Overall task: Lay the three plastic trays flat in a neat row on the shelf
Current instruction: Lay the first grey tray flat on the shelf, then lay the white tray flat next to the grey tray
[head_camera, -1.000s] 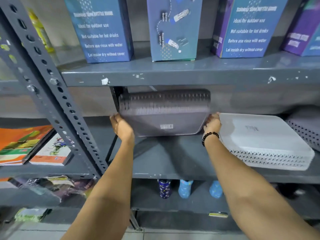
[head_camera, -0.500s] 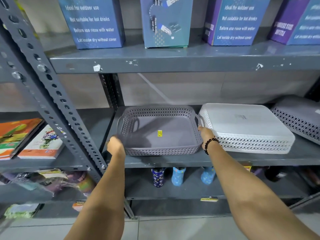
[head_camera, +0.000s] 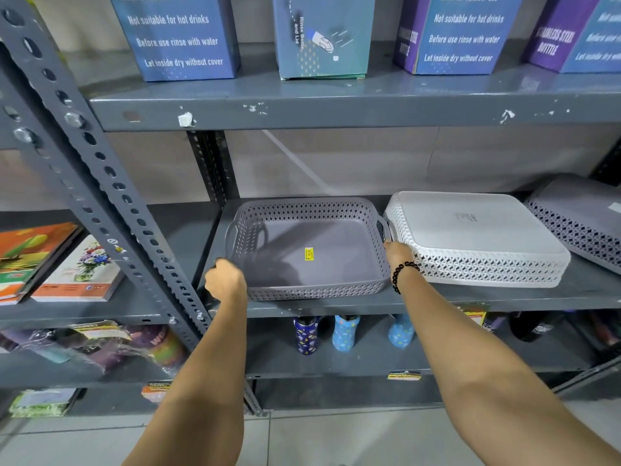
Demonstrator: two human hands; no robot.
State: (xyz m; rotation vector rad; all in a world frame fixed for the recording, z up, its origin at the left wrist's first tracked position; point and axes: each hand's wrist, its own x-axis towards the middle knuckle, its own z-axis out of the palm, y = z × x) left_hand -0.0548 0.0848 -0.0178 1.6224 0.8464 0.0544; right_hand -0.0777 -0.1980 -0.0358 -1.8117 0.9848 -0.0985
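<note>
Two bare forearms reach up from the lower edge toward the middle shelf [head_camera: 504, 297] of a grey steel rack. The left hand [head_camera: 225, 280] sits at the front left corner of the grey tray [head_camera: 336, 264], fingers curled shut against the rim; whether they pinch the rim or only press on it cannot be told. The right hand [head_camera: 398, 253], with a black bead bracelet [head_camera: 401, 274] on its wrist, touches the tray's right wall near the side handle; its fingers lie behind the wall, so their state cannot be told.

The grey tray lies flat on the shelf, open side up, a yellow sticker [head_camera: 308, 253] on its floor. Just beside it to the right lies the white tray [head_camera: 470, 230], upside down, its left edge meeting the grey tray's right handle. Farther right a second grey tray [head_camera: 578, 216], also upside down, appears tilted, its near edge overlapping the white tray's far right corner.

Below this shelf stand three patterned bottles [head_camera: 346, 332]. Left of the perforated upright [head_camera: 100, 173] lie notebooks [head_camera: 77, 274]. On the top shelf [head_camera: 336, 109] stands a row of blue and purple boxes [head_camera: 178, 35].
</note>
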